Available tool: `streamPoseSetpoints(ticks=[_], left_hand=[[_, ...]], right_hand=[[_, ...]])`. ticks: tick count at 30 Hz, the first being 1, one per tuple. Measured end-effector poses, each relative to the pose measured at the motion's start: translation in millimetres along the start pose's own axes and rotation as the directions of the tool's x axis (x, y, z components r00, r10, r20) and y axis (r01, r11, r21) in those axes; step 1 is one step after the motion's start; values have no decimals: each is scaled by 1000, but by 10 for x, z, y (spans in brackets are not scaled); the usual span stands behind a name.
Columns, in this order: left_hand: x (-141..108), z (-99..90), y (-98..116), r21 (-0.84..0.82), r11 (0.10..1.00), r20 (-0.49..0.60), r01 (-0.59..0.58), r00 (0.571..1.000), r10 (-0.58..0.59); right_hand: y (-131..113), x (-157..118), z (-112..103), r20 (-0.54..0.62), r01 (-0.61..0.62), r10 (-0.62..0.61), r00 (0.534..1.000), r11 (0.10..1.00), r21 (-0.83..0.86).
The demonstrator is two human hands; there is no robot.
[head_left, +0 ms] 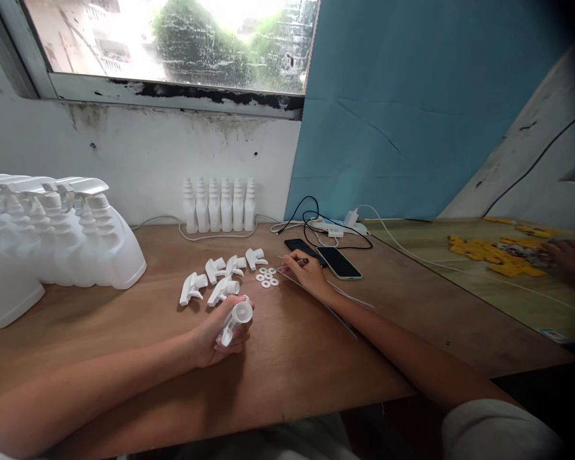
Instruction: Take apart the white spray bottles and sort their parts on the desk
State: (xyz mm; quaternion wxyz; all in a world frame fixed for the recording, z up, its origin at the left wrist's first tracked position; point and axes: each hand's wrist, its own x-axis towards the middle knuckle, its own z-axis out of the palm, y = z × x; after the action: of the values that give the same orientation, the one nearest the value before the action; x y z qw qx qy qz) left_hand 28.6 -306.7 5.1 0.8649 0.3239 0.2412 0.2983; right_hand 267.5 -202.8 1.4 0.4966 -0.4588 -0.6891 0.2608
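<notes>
Spray hd (242,312) in LH (214,333), RH (307,272) apart.

The spray heads (190,289) look like smooth plastic — the tabletop (297,364), faintly glossy wood.

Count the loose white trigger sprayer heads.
6 trigger sprayer heads: one in the left hand, five on the table beside the white washers. The hand may hide more.
</notes>
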Motion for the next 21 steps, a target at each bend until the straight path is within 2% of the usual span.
streamPoseSetpoints(ticks=[7,10,12,15,17,18,19,21], left_hand=[[-1,-8,-28,2,1000,-30,18,999,-18],[-7,18,10,14,999,-51,-31,998,31],[-9,31,137,36,994,-77,-108,991,110],[-12,-8,494,90,959,-98,-269,956,277],[-12,-98,781,208,896,-114,-392,900,421],[-9,-164,914,316,845,-150,-430,857,492],[-3,-245,1032,449,780,-205,-435,800,564],[22,-438,1209,682,656,-330,-322,666,669]], right_hand=[[-11,-4,-6,14,-8,8,1000,1000,30],[-56,-7,-37,0,-2,2,1000,1000,29],[-87,-8,-70,-13,4,-4,1000,1000,25],[-112,-5,-121,-44,15,-14,999,1000,14],[-109,0,-141,-64,21,-21,998,1000,5],[-103,2,-146,-69,23,-23,997,1000,1],[-96,3,-146,-70,23,-23,997,1000,-5],[-80,6,-142,-64,21,-22,998,1000,-19]])
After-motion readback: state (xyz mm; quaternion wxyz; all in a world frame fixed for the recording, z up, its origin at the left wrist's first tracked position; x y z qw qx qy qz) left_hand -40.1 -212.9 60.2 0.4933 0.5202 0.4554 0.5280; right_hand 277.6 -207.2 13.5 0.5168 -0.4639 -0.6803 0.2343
